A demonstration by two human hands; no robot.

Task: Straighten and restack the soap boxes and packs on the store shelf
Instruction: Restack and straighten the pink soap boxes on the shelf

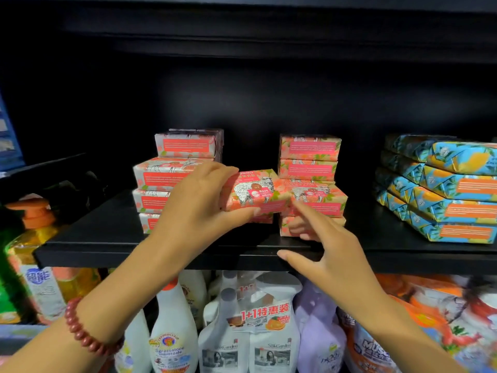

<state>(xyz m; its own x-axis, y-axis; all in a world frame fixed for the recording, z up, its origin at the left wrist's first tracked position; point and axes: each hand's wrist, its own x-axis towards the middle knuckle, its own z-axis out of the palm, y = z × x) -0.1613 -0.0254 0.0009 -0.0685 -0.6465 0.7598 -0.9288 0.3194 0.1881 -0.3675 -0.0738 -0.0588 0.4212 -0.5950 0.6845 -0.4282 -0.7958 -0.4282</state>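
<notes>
Soap box [255, 191], pink rose print, in the gap between left stack [161, 173] and right stack [309, 157] on the shelf [107, 238] | my left hand [199, 208] grips it, thumb under, fingers over the top | my right hand [330, 254] loose and spread, forefinger at the right stack | blue packs [457, 189] piled far right

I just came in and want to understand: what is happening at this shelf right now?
A person is tidying soap on a black shelf. The left hand grips one pink soap box, tilted, between the left stack and the right stack of similar boxes. The right hand reaches toward the right stack's lower boxes, index finger out, holding nothing. Blue packs sit stacked further right.
</notes>
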